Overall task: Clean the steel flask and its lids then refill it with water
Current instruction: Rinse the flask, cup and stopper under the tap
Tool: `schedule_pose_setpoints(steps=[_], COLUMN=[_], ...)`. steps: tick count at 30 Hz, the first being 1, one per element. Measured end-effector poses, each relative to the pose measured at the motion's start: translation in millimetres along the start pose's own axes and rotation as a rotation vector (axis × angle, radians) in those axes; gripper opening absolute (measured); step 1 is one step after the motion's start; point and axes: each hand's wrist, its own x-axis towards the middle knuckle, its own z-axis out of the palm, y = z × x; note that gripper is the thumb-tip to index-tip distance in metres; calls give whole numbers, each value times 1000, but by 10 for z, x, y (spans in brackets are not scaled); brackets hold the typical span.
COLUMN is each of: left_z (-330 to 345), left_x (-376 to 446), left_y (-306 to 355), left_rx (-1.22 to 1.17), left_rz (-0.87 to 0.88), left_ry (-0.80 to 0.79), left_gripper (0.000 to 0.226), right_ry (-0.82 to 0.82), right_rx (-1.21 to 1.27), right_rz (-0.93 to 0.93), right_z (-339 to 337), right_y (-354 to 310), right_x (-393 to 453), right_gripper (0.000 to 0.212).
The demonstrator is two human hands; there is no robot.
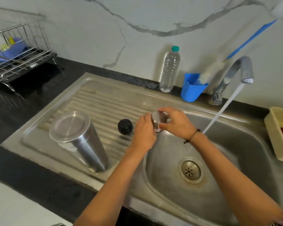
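The steel cup lid (pixel 158 120) is held over the sink basin's (pixel 245 154) left edge, the right hand (pixel 175 122) curled round it, the left hand (pixel 144 131) gripping its near side. The flask (pixel 78 139) stands upside down on the draining board (pixel 104 101), the black stopper (pixel 125 126) beside it. Water runs from the tap (pixel 235 74). Behind stand a plastic bottle (pixel 169 69) and blue cup (pixel 192 87).

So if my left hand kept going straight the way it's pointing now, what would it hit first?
The left hand points up and right, and it already touches the steel lid that the right hand holds over the sink. So the lid comes first; beyond it, probably the right hand's fingers.
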Motion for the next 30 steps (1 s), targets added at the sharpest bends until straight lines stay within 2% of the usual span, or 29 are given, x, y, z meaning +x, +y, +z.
schedule_pose_setpoints(steps=[5, 11, 16, 20, 23, 26, 28, 30], left_z=[-117, -190, -172, -139, -117, -133, -154, -147], left_x=[349, 696, 803, 813, 831, 784, 689, 571], left_y=[3, -14, -35, -70, -129, -77, 69, 279], left_rx=[181, 427, 451, 377, 353, 306, 279, 262], left_rz=[-21, -64, -87, -78, -129, -190, -178, -112], left_ry=[-56, -92, -139, -186, -194, -198, -147, -100], left_gripper=[35, 29, 25, 27, 41, 81, 86, 81], right_ry=[-57, -55, -36, -43, -61, -63, -63, -49], right_rx=[24, 130, 157, 170, 168, 172, 166, 141], right_rz=[59, 80, 70, 91, 99, 121, 131, 153], right_z=[189, 341, 446, 472, 411, 246, 86, -107], right_y=[129, 249, 326, 338, 296, 275, 311, 404], right_x=[498, 856, 911, 903, 886, 744, 523, 217], right_gripper=[52, 47, 45, 45, 46, 49, 48, 46])
